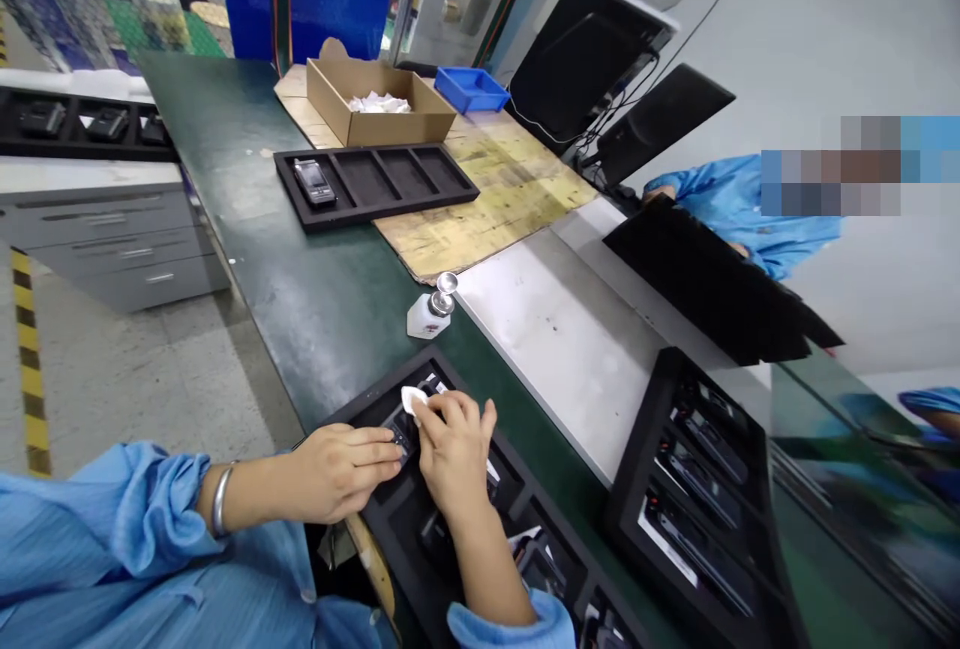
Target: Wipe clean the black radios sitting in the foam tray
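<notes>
My left hand [337, 471] is closed around a small black handheld device [403, 432], whose keypad side faces up, partly covered by the fingers. In my right hand [457, 449] a small white wipe [412, 398] is pinched against the upper end of that device. Both hands are over a compartmented black foam tray [367, 401] in front of me. More dark devices [544, 561] lie in its compartments, partly hidden by my right forearm. Just beyond the tray stands a white pump bottle [426, 317] with a metal top, its lid raised.
Farther back are a black tray [367, 187] with one device, a cardboard box [337, 99] of white wipes and a blue bin [472, 91]. Another tray of devices [701, 474] stands at right. A person in blue [727, 204] sits beyond a black screen [712, 279].
</notes>
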`<state>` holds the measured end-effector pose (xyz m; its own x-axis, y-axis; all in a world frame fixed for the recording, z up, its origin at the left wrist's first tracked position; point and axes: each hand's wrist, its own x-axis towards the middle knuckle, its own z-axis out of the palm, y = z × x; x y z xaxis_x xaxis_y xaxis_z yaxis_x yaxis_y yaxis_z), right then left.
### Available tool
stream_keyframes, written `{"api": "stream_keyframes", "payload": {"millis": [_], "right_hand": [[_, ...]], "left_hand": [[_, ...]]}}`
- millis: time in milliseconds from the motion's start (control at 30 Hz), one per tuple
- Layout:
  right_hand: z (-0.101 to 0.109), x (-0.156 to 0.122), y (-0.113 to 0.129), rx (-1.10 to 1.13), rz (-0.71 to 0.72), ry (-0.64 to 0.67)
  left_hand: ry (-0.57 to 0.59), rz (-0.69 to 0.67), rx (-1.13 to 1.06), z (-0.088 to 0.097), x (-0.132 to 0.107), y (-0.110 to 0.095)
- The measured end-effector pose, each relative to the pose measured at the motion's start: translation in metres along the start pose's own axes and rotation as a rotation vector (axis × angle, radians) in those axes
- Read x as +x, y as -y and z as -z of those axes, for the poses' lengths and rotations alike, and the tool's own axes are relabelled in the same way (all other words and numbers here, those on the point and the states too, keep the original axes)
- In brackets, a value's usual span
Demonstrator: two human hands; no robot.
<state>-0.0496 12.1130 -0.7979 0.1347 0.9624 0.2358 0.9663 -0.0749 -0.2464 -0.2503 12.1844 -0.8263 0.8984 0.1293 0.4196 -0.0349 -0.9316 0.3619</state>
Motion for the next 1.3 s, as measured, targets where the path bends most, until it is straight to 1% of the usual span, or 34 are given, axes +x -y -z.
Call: {"api": "stream_keyframes", "payload": {"millis": [100,167,233,300,367,467,567,633,700,800,900,1000,1067,1133,1200,1233,1300], "right_hand": [[0.003,-0.018,0.006,0.073,0.078,0.031],[0.007,-0.034,0.004,0.094,0.118,0.008],[0.011,-0.046,0.001,0.087,0.124,-0.022],[0.014,-0.049,-0.002,0.070,0.116,-0.027],[0.013,-0.040,-0.001,0.062,0.124,-0.002],[0.010,-0.013,0.000,0.051,0.144,0.039],[0.010,0.013,-0.005,0.008,0.111,0.043],[0.013,0.021,-0.013,-0.012,0.091,0.034],[0.015,0.021,-0.021,-0.019,0.082,0.029],[0.014,0.009,-0.030,-0.008,0.047,-0.010],[0.007,-0.011,-0.030,0.031,-0.017,-0.105],[-0.002,-0.035,-0.020,0.065,-0.011,-0.161],[-0.005,-0.051,-0.007,0.087,0.004,-0.142],[-0.004,-0.061,0.005,0.117,-0.017,-0.115],[0.000,-0.063,0.011,0.160,-0.042,-0.082],[0.002,-0.059,0.010,0.191,-0.053,-0.076],[0.004,-0.044,0.003,0.243,-0.097,-0.116]], "left_hand": [[0.003,-0.009,0.013,0.001,0.001,0.000],[0.000,-0.012,0.023,0.000,0.001,0.000],[-0.002,-0.014,0.023,-0.002,0.000,0.000],[-0.008,-0.013,0.020,-0.003,-0.001,0.000],[-0.016,-0.006,0.015,-0.003,-0.001,0.000],[-0.016,-0.001,0.012,-0.003,-0.001,-0.001],[-0.007,-0.008,0.013,-0.002,-0.001,-0.001],[-0.005,-0.001,0.018,-0.002,-0.001,-0.001],[-0.007,0.014,0.025,-0.002,-0.002,-0.002],[-0.006,0.017,0.028,-0.002,-0.002,-0.002],[-0.003,0.009,0.023,-0.001,-0.002,-0.002],[-0.011,0.006,0.017,-0.002,-0.003,-0.001],[-0.020,0.005,0.013,-0.004,-0.003,0.000],[-0.031,0.006,0.009,-0.006,-0.004,0.000],[-0.044,0.001,0.008,-0.008,-0.005,0.001],[-0.050,-0.003,0.008,-0.009,-0.006,0.002],[-0.053,-0.011,0.010,-0.010,-0.007,0.003]]}}
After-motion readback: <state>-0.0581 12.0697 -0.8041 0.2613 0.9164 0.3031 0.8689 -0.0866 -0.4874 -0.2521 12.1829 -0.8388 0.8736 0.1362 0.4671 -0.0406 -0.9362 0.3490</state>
